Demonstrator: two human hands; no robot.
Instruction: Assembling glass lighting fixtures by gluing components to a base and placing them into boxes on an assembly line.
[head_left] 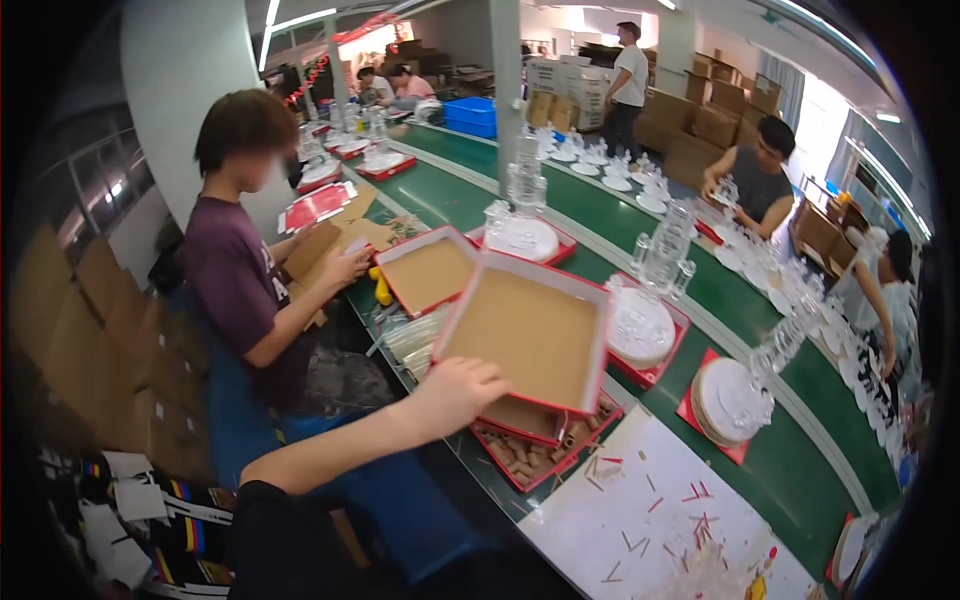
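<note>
A: Hands?
B: Left hand point(455, 397) is curling half-closed, gripping the red-and-white tray point(530, 330) by its near rim; right hand isn't showing, can't tell.
A: Tray position?
B: Overlapping a red box point(574, 452); farther, clear tiered towers point(668, 250) are lining the green belt point(810, 455).

Your left hand point(455, 395): holds the near edge of a shallow red box point(530, 335)
Partly beneath it: red tray point(572, 452) of short brown tubes point(518, 462)
Near you: white board point(590, 525) strewn with thin sticks point(699, 492)

Black sleeve point(275, 545) (roughly elbow-length)
</note>
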